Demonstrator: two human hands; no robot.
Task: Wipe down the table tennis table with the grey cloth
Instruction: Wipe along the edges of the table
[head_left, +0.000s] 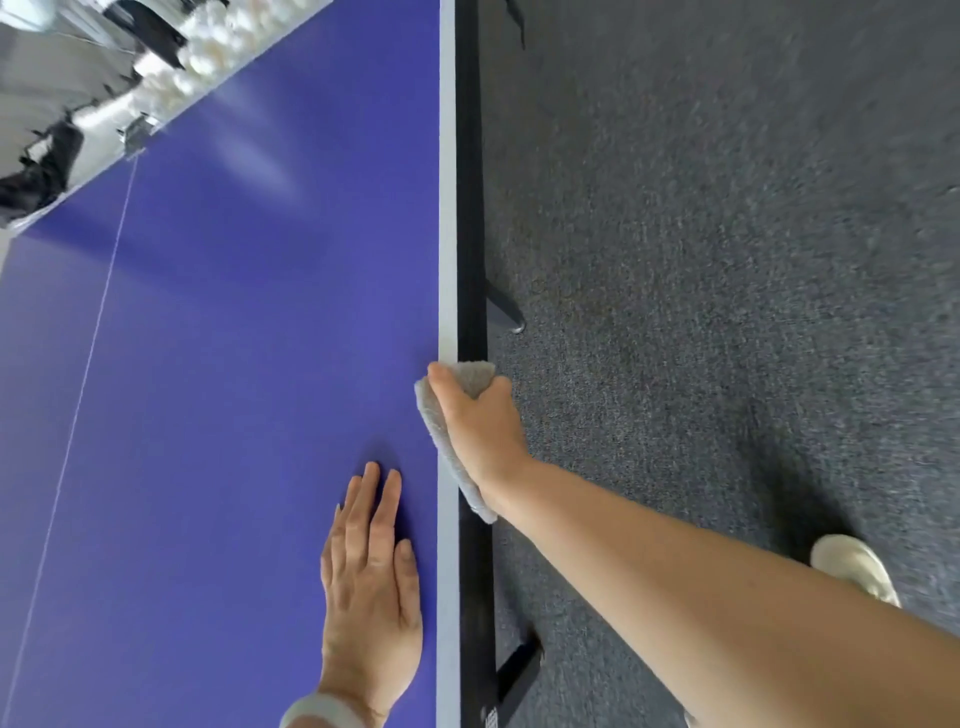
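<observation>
Closest to the camera is a pale wristband (323, 713) on the left wrist. Just ahead of it the left hand (371, 587) lies flat, palm down, on the blue desk (234, 364). Its fingers are straight and close together, pointing away, so it's relaxed and holding nothing. It sits right beside the white edge stripe (448, 208).

The right forearm comes in from the lower right corner, bare and pretty much straight, crossing over the carpet (727, 260) toward the desk edge. The right hand (480, 423) is clamped over that edge. The thumb lies on top by the stripe and the fingers curl down over the side, gripping the grey cloth (440, 441). The cloth is bunched under the palm right on the rim, a bit ahead of the left hand. Some of it pokes out in front of the thumb and a tail runs back along the black side rail (470, 208) to the wrist.

Count-wise there are two hands, one cloth, and one light shoe (852, 566) on the carpet under the arm. Two dark frame pieces stick out below the rail, a near brace (519, 670) and a farther leg (505, 306). One thin white line (78, 395) runs up the blue surface. At the far end there's a metal clamp (136, 136), too blurry to say more.
</observation>
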